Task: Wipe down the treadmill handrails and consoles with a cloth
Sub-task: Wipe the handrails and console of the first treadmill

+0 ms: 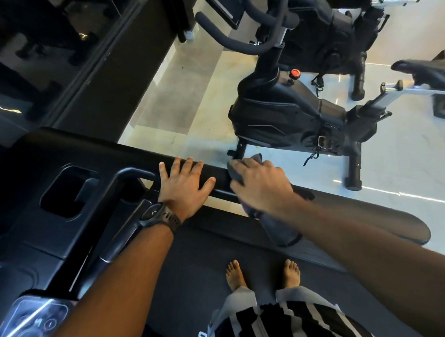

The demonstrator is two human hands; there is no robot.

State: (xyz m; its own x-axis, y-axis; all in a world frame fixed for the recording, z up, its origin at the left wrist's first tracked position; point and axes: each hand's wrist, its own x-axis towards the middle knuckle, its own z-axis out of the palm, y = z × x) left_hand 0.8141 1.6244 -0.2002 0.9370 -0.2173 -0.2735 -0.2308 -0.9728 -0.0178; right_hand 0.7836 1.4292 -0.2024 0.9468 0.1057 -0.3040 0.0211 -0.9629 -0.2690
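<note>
Head cam: right hand gripping cloth on handrail; left hand lying flat, empty, just along handrail; reckon wrapping cloth round, dragging slow is working best.

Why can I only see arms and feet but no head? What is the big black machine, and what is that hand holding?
The camera sits on the person's head and looks down, so you see only their arms and bare feet. They are standing on the belt of a treadmill, a machine for walking on the spot. The left hand, with a watch on its wrist, rests flat on the black handrail. The right hand holds a dark grey cloth against the same rail to wipe it. On the left is the treadmill's console. On the shiny floor behind stands an exercise bike.
</note>
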